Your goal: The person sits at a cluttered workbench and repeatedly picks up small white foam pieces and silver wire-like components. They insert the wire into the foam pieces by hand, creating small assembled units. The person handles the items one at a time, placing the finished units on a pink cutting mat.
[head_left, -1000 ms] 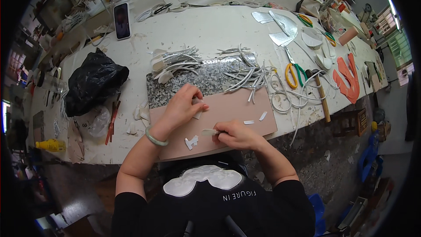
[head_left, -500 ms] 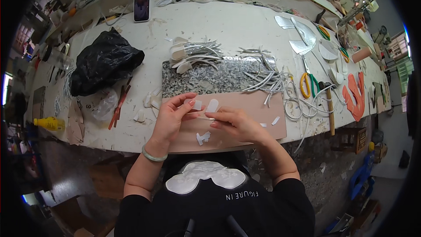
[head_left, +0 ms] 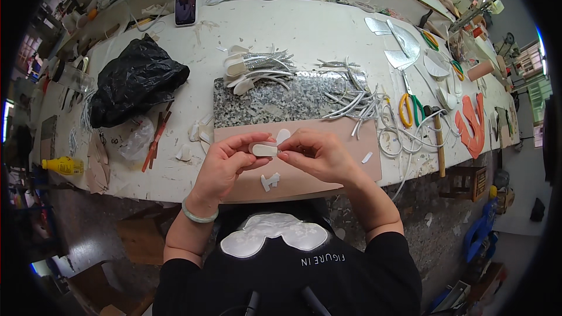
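Cream tab (head_left: 264, 150) spans the gap between the hands, above the pink board (head_left: 364, 139), its long axis running left to right; left hand (head_left: 223, 161) pinches the rounded end, right hand (head_left: 316, 155) the opposite one (neither clearly nearer).

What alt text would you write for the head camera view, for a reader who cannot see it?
A person's left hand and right hand pinch a small pale piece above a pinkish board. Beyond it lies a speckled slab with silvery strips partly on it; a black plastic bag lies to the left, scissors and a hammer to the right.
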`<state>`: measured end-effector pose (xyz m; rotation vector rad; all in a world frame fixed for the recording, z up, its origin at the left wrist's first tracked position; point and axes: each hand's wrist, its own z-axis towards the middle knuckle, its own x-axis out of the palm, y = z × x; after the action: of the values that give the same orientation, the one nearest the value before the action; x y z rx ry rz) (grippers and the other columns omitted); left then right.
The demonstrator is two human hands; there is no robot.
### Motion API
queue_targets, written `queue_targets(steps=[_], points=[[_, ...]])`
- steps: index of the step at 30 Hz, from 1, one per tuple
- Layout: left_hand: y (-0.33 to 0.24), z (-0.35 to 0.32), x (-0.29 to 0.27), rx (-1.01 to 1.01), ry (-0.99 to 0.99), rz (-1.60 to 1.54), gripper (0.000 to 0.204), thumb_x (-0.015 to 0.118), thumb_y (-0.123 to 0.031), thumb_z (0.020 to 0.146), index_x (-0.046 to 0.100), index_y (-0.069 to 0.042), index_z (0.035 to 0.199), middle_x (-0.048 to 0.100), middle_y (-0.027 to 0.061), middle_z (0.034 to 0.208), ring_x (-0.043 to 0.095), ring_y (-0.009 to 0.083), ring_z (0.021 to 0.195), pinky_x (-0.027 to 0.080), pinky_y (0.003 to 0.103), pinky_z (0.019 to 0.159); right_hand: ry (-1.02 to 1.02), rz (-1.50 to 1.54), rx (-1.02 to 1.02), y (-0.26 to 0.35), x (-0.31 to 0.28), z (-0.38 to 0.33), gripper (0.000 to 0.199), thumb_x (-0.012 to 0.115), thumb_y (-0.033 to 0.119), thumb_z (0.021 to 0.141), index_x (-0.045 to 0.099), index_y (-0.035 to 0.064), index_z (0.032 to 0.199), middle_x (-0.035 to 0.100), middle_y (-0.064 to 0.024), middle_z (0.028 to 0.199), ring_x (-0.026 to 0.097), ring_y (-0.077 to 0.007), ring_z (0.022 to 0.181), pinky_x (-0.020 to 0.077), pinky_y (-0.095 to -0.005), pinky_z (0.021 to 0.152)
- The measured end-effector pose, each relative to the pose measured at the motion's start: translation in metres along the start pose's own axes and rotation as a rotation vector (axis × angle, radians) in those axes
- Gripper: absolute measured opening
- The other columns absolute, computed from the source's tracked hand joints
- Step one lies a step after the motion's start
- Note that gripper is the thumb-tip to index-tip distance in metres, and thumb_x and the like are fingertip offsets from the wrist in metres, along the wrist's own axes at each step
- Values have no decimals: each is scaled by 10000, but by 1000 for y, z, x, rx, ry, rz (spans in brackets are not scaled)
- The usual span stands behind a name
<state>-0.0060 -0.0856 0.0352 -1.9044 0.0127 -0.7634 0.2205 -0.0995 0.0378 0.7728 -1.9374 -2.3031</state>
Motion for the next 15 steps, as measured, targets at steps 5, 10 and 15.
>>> queue_targets(steps=[5,10,15], points=[[-1,-3,0,2,20,19,399,476,96,844,559,56,1232,600,171,1215,628,211,1066,531,310,939,-47,227,115,-1,4,-1,126,720,84,848,659,2,921,662,-34,771,590,-64,662,476,-214,582],[-1,-4,0,-19,18,46,392,481,93,848,569,49,1228,601,161,1218,621,201,1076,524,309,939,-69,164,82,-4,3,-1,130,736,100,830,667,14,899,662,-34,742,579,-68,626,467,-225,557],[-3,-4,3,-1,20,78,385,481,97,845,579,51,1214,604,160,1215,626,207,1064,525,315,938,-80,133,58,-2,3,0,119,741,101,822,671,20,873,661,-39,740,587,-81,627,475,-238,559]])
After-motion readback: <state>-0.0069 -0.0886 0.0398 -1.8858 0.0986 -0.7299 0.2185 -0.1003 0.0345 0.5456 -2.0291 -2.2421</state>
